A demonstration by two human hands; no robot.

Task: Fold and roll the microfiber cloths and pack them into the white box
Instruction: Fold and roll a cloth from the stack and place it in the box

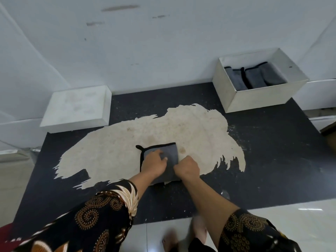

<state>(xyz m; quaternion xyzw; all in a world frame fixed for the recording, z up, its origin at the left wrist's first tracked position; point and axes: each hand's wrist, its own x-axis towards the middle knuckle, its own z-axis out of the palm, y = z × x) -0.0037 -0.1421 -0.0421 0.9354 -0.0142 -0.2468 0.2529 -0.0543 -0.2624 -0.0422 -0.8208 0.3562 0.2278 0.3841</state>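
Now we see both hands on the gray cloth (171, 151), which lies on the worn pale patch of the dark table (272, 160); the left hand (154, 163) presses on it with fingers laid fairly flat, gripping nothing; the right hand (187, 168) is curled over the cloth's right edge and seems to pinch it, its fingertips hidden from us; the white box (263, 95) stands well apart at the far right, holding several rolled gray cloths (254, 77) side by side; a low white box (76, 108) sits far left.
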